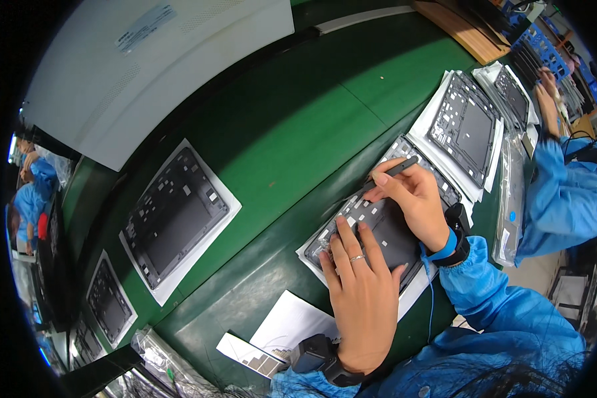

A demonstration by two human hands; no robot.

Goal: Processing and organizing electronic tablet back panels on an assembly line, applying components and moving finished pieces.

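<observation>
Under both my hands lies a dark tablet-shaped housing (395,229) with several small pale pads along its edges, resting on white paper. My left hand (365,288) is laid flat on it, fingers spread, a ring on one finger. Pinched in my right hand (411,199) are dark tweezers (397,170), their thin end pointing left over the housing's far edge. A blue strap with a cord circles my right wrist. Just beyond the right hand a second housing (444,182) partly shows. Beside my left wrist lie a white sheet (292,325) and a small card with grey stickers (251,353).
More housings on white paper stand at the right (467,126) and at the left (172,215) of the green bench (285,132). A large pale monitor back (159,60) fills the far left. At the right, a co-worker's blue sleeve (557,199) comes close. Clear plastic bags (511,199) hang there.
</observation>
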